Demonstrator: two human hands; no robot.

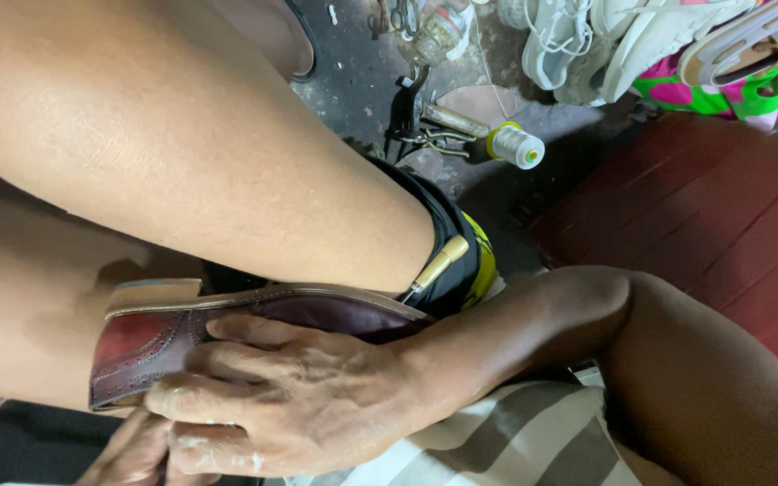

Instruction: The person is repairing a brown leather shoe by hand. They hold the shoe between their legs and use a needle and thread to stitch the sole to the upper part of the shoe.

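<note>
A dark red leather shoe (150, 337) with a pale sole edge lies on its side, wedged under a bare leg (182, 153). My right hand (290, 405) rests over the shoe's upper and presses it, its forearm reaching in from the right. Only part of my left hand (137, 454) shows at the bottom edge, below the shoe and under the right hand; its grip is hidden. A brass-handled awl (438, 264) sticks up by the shoe's far end, against black and yellow cloth (465, 261).
On the dark floor lie a white thread spool (517, 146) and dark metal tools (411, 117). White sneakers (587, 45) and pink-green fabric (749, 94) lie at top right. There are red boards (722, 216) at right and a grey-striped cloth (515, 441) below.
</note>
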